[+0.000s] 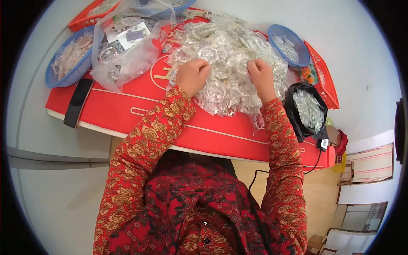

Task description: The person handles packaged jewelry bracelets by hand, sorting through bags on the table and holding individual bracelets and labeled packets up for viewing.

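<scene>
A large heap of small clear plastic packets [225,89] with shiny contents spreads over the red-covered table [212,142]. At the heap's left side, my left hand [193,76] is closed, thumb and fingers pinched together. My right hand [261,78] is likewise curled into a pinch over the right part of the heap. The two hands are apart, with glittering packets between and below them. What the fingertips hold is lost against the clear plastic.
Left of the heap lie a translucent plastic bag [127,57] of packets, a blue basket [87,63] and a dark strap-like object [78,102]. To the right stand another blue basket [304,53], a red basket [325,78] and a black bag [293,114] of packets.
</scene>
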`<state>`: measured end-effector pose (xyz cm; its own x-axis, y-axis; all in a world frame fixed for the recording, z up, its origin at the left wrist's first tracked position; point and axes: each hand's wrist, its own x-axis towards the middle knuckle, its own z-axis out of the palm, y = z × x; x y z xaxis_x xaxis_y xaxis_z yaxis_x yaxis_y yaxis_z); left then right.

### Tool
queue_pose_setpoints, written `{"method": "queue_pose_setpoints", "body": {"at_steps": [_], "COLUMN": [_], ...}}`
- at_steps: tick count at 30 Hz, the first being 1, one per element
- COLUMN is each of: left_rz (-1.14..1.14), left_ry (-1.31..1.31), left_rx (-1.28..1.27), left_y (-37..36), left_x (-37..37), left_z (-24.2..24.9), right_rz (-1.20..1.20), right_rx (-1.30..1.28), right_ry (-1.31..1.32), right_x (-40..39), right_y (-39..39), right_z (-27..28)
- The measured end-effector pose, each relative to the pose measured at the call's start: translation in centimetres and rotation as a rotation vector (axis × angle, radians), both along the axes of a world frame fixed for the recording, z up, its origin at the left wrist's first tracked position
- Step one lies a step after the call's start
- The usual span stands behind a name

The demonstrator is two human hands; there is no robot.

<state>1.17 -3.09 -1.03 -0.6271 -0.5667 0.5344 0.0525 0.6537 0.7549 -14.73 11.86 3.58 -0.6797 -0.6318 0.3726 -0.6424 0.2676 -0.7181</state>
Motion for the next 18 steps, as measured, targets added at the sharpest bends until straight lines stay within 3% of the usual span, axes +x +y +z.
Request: {"method": "queue_pose_setpoints", "body": {"at_steps": [2, 8, 11, 14, 18], "left_rz": [0.0, -0.026, -0.012, 0.039, 0.088], "left_ry": [-0.005, -0.013, 0.023, 0.056, 0.125], "left_rx": [-0.062, -0.083, -0.074, -0.041, -0.035], "left_y": [0.0, 0.3, 0.0, -0.9, -2.1], "left_x": [0.0, 0.1, 0.0, 0.0, -0.4], "left_z": [0.0, 0.3, 0.1, 0.3, -0.3], "right_rz": [0.018, 0.095, 0.063, -0.01, 0.173], "right_rx": [-0.13, -0.289, -0.189, -0.094, -0.145], "right_ry": [-0.368, -0.458, -0.272, 0.871, 0.678], "right_x": [0.0, 0.5, 0.3, 1.0, 4.9], "right_y": [0.0, -1.0, -1.0, -0.6, 0.4], "right_z": [0.8, 1.2, 1.2, 1.3, 2.0]}}
